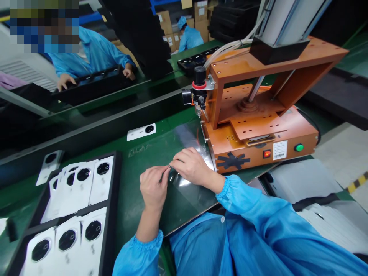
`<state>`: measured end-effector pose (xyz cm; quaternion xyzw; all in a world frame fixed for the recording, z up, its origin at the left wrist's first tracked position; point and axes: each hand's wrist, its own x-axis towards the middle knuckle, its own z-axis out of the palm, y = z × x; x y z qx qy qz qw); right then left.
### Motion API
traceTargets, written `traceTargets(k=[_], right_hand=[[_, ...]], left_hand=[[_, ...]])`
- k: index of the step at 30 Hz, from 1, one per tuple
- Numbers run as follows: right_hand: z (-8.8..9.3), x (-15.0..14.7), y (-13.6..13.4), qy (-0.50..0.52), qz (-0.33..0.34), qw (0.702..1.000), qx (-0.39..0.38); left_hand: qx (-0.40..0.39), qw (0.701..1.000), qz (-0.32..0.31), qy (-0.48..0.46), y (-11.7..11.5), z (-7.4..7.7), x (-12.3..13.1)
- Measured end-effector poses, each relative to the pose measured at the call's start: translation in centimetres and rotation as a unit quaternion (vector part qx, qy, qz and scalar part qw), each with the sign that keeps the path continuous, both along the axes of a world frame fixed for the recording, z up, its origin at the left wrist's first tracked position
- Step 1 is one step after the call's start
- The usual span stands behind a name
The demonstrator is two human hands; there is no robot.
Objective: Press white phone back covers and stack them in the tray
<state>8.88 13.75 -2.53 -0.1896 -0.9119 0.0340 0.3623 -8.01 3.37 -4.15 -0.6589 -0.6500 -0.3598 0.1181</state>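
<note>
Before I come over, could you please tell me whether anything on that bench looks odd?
Black tape crisscrosses the front of the orange machine like a makeshift patch, and one white panel lies alone, away from the black tray of similar ones.

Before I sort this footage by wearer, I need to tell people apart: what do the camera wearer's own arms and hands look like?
Both arms wear loose, wrinkled, bright blue sleeves with a slight sheen, gathered at ruffled cuffs. The left hand and right hand are bare; no gloves show.
</note>
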Motion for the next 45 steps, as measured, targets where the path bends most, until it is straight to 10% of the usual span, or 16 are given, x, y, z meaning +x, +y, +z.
traceTargets(k=[17,25,33,38,41,45], right_hand=[[2.2,1.5,-0.5,-0.022,0.027,0.999,-0.015],[1.8,2.0,-0.6,-0.041,0.018,0.999,0.016],[1.0,2.6,-2.1,-0.017,0.102,0.990,0.095],[0.2,3.9,-4.9,0.130,0.156,0.968,-0.145],[-0.8,4.9,-4.5,0.183,0.100,0.908,-0.364],[-2.7,5.0,-3.0,0.196,0.098,0.855,-0.470]], left_hand=[[0.009,0.999,-0.031,-0.006,-0.8,1.3,0.5],[-0.038,0.988,-0.014,-0.149,-1.2,1.6,0.9],[-0.067,0.854,0.062,-0.512,-2.2,0.2,2.8],[-0.026,0.808,0.187,-0.558,-9.7,-1.9,3.1],[-0.082,0.787,0.256,-0.555,-17.1,-4.1,4.4],[-0.126,0.735,0.393,-0.538,-25.3,-7.3,3.4]])
